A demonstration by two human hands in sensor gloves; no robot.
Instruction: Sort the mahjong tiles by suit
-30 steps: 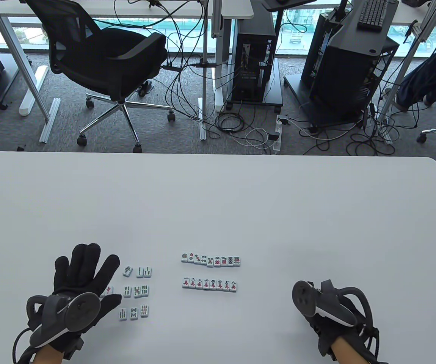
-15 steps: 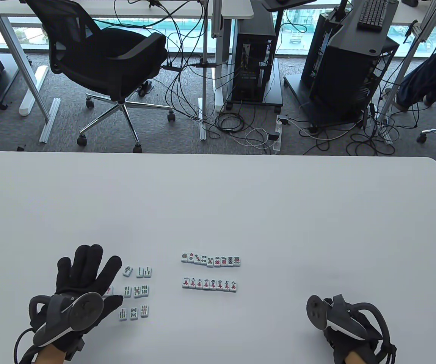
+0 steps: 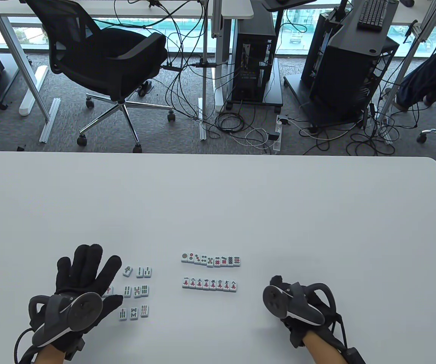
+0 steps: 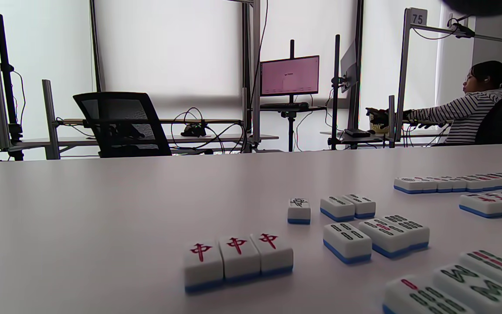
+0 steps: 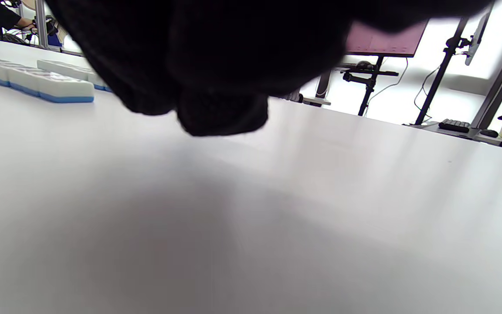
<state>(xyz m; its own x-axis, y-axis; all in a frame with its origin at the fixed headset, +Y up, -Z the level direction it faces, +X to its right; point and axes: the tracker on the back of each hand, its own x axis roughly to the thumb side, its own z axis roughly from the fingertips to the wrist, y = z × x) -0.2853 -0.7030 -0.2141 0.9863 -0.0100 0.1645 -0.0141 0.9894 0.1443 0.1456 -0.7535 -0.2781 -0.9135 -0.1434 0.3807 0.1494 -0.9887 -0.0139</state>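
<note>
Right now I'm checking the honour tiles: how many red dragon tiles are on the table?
3. They lie face up, side by side in one touching row: left, middle, right. In the table view the left hand covers most of them.

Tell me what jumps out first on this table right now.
Two neat tile rows sit mid-table: dots behind, characters in front. Left of them lie loose bamboo tiles, beside the flat, spread left hand. Three red dragons stand side by side under it.
</note>
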